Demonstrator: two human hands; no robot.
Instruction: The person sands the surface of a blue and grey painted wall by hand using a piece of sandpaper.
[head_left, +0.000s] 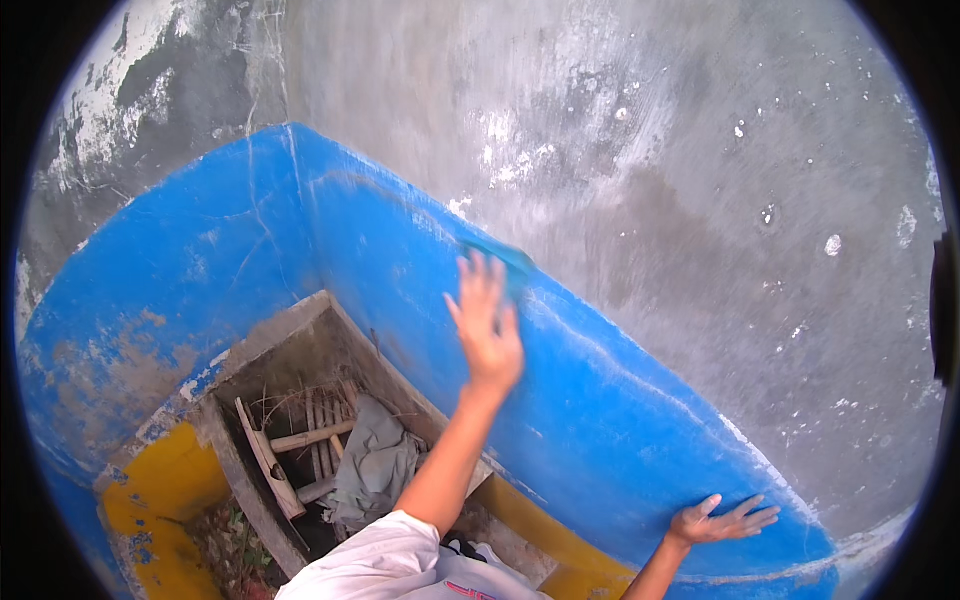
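My left hand is raised, fingers spread and slightly blurred, against a teal sheet or cloth that lies on the upper edge of the blue-painted wall band. Whether the palm presses on the teal piece or only nears it cannot be told; its fingers are not curled around it. Lower right, my right hand has its fingers apart and holds nothing; it is at the blue band near its right end. Above the band the wall is bare grey plaster with white patches and specks.
Below stands a concrete trough containing a grey cloth, wooden pieces and dry twigs. Yellow-painted ledges adjoin it, with dead leaves at lower left. Shoes show beneath my body. The walls meet in a corner at upper left.
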